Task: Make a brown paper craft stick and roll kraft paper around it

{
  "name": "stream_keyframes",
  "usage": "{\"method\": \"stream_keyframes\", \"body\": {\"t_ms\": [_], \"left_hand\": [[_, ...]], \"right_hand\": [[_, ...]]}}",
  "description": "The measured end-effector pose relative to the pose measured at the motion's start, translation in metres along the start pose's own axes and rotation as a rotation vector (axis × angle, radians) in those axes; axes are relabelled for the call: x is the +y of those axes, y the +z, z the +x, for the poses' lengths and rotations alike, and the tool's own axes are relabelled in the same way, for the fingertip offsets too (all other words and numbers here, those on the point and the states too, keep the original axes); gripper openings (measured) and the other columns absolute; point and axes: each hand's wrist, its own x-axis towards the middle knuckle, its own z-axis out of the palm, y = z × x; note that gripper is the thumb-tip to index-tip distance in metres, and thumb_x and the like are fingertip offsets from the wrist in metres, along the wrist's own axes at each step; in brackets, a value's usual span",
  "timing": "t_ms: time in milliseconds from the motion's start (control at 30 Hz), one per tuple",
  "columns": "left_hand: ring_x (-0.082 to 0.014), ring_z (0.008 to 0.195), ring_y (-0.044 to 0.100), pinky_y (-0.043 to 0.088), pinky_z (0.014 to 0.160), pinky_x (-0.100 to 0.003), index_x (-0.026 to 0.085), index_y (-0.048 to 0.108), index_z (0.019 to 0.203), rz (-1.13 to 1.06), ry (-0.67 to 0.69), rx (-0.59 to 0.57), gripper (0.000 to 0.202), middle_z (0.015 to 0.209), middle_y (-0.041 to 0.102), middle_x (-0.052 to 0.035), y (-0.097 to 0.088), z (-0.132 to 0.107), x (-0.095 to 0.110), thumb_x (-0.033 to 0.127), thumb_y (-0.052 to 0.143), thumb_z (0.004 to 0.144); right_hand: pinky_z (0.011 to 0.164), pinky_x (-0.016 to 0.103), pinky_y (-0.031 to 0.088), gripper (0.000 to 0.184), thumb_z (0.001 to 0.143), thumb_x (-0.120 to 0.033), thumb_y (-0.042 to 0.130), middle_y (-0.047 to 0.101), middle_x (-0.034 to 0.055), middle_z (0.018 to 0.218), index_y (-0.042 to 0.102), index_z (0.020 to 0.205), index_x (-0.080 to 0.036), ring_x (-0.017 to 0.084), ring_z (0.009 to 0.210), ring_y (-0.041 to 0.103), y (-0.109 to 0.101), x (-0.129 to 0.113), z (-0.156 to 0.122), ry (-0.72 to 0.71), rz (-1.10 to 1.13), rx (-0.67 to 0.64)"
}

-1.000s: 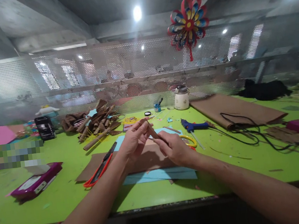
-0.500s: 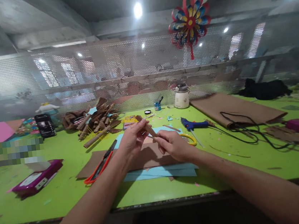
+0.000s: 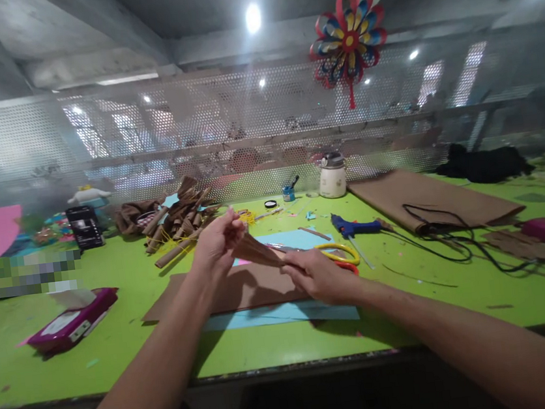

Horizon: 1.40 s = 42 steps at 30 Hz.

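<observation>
Between my two hands a piece of brown paper (image 3: 259,252) stretches at a slant, wide and creased at its left and narrow at its right. My left hand (image 3: 218,242) is closed on the wide upper end with bent fingers. My right hand (image 3: 320,274) pinches the narrow lower end. Just behind the right hand lie scissors (image 3: 341,252) with a yellow handle loop; a red part shows beside it, partly hidden by the hand. Under both hands is a flat brown sheet (image 3: 257,289), on top of light blue paper (image 3: 285,314).
Brown paper rolls (image 3: 180,218) are heaped at the back left. A blue glue gun (image 3: 358,226) trails a black cord at the right, near a large folded brown sheet (image 3: 433,196). A white bottle (image 3: 332,178), a phone (image 3: 85,227) and a purple tissue pack (image 3: 73,320) also stand or lie around.
My left hand has moved left, away from my right hand, and more of the brown paper is spread between them. The orange-handled tool at the left is no longer in sight.
</observation>
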Motion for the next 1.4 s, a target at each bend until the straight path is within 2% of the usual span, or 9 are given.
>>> {"method": "stream_keyframes", "body": {"t_ms": [100,167,233,333,433,733,833,1033,1400], "left_hand": [[-0.0035,0.047,0.053,0.047,0.055,-0.014,0.012,0.057,0.064,-0.086,0.081,0.050,0.010,0.052,0.057,0.0032,-0.005,0.006,0.000,0.009,0.062,0.073],[-0.0060,0.055,0.057,0.049,0.062,-0.018,0.012,0.059,0.065,-0.133,0.058,0.010,0.007,0.058,0.061,0.0007,-0.003,0.003,-0.003,0.009,0.059,0.071],[-0.0120,0.069,0.063,0.050,0.072,-0.025,0.012,0.064,0.072,-0.122,-0.031,-0.165,0.008,0.071,0.068,-0.0040,0.000,-0.006,-0.007,0.012,0.058,0.067],[-0.0230,0.092,0.063,0.047,0.086,-0.037,0.011,0.068,0.091,0.005,-0.191,-0.536,0.030,0.092,0.070,-0.0108,0.006,-0.023,-0.012,0.014,0.061,0.063],[-0.0257,0.098,0.062,0.043,0.091,-0.041,0.012,0.068,0.098,0.139,-0.211,-0.684,0.031,0.098,0.070,-0.0131,0.007,-0.032,-0.018,0.014,0.066,0.068],[-0.0256,0.093,0.065,0.042,0.093,-0.042,0.013,0.069,0.091,0.185,-0.121,-0.693,0.032,0.087,0.072,-0.0129,0.003,-0.028,-0.018,0.028,0.077,0.064],[-0.0269,0.091,0.066,0.044,0.090,-0.042,0.012,0.070,0.078,0.208,-0.052,-0.615,0.025,0.076,0.073,-0.0109,0.006,-0.030,-0.019,0.029,0.078,0.063],[-0.0266,0.082,0.067,0.050,0.077,-0.036,0.009,0.071,0.065,0.291,0.006,-0.538,0.025,0.076,0.072,-0.0145,0.011,-0.035,-0.021,0.033,0.077,0.063],[-0.0214,0.077,0.068,0.049,0.081,-0.037,0.012,0.068,0.079,0.133,0.020,-0.516,0.022,0.078,0.073,-0.0114,0.005,-0.023,-0.017,0.029,0.076,0.066]], "right_hand": [[0.059,0.024,0.032,0.015,0.090,-0.021,0.042,0.055,0.0010,0.068,0.053,0.081,-0.018,0.014,0.061,0.046,0.001,0.004,0.000,0.053,-0.093,0.096],[0.059,0.025,0.031,0.015,0.090,-0.022,0.041,0.054,0.0017,0.067,0.052,0.080,-0.018,0.015,0.062,0.047,0.000,0.005,0.001,0.080,-0.165,0.151],[0.060,0.026,0.032,0.015,0.090,-0.022,0.041,0.055,0.0027,0.067,0.053,0.082,-0.018,0.016,0.063,0.048,-0.001,0.006,0.001,0.089,-0.204,0.173],[0.063,0.027,0.035,0.015,0.090,-0.022,0.040,0.060,0.0051,0.074,0.054,0.091,-0.018,0.018,0.069,0.053,-0.002,0.005,0.001,0.084,-0.203,0.183],[0.067,0.028,0.038,0.017,0.091,-0.022,0.039,0.063,0.0078,0.081,0.054,0.099,-0.017,0.020,0.077,0.057,-0.001,0.006,0.001,0.056,-0.204,0.189],[0.068,0.029,0.039,0.019,0.092,-0.023,0.038,0.064,0.0102,0.085,0.055,0.094,-0.015,0.020,0.078,0.057,-0.005,-0.002,0.001,-0.044,-0.230,0.164],[0.066,0.028,0.037,0.019,0.093,-0.023,0.037,0.063,0.0092,0.082,0.055,0.091,-0.015,0.019,0.075,0.055,-0.005,-0.004,0.001,-0.073,-0.238,0.146],[0.059,0.027,0.033,0.021,0.093,-0.024,0.035,0.059,0.0053,0.071,0.049,0.079,-0.018,0.015,0.062,0.050,0.000,-0.002,-0.001,-0.106,-0.194,0.150],[0.060,0.026,0.033,0.013,0.090,-0.021,0.041,0.058,0.0027,0.073,0.053,0.086,-0.017,0.014,0.064,0.050,-0.002,-0.001,0.000,-0.039,-0.162,0.123]]}}
